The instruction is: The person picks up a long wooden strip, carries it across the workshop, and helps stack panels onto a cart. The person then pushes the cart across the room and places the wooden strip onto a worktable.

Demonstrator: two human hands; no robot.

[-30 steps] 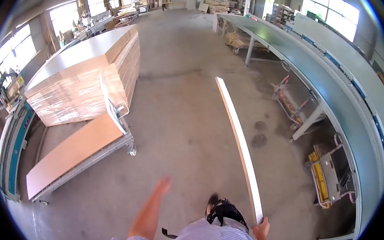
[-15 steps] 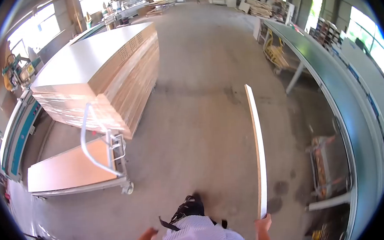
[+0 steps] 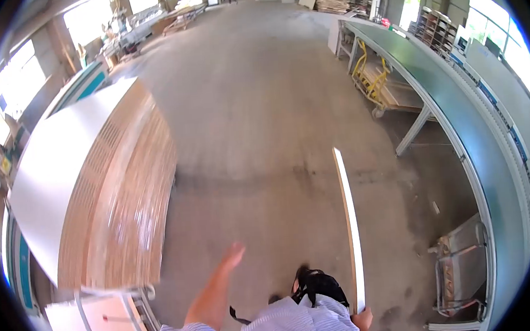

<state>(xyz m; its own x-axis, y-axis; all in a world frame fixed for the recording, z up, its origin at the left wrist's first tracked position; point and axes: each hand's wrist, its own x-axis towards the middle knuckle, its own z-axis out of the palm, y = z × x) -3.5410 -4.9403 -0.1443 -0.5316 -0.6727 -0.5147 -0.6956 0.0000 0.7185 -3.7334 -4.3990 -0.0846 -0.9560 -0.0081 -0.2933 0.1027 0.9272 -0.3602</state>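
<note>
A long, narrow white board (image 3: 352, 233) stretches forward over the floor from my right hand (image 3: 364, 321). The fingers of that hand are wrapped round its near end. The board's left edge looks wood-coloured. My left hand (image 3: 236, 252) is swung out in front of my body, touching nothing. Motion blurs its fingers, so their pose is unclear. Below me are my striped shirt and a dark shoe.
A tall wrapped stack of panels (image 3: 121, 192) stands at left, with a panel trolley (image 3: 105, 324) behind it. Along the right runs a long conveyor table (image 3: 442, 94). Beneath it are a yellow-handled cart (image 3: 372, 80) and another cart (image 3: 456, 269). Concrete floor (image 3: 243, 106) stretches ahead.
I have moved forward; the panel stack and trolley have shifted nearer and to the lower left. My left arm has swung forward. My right hand keeps hold of the board.
</note>
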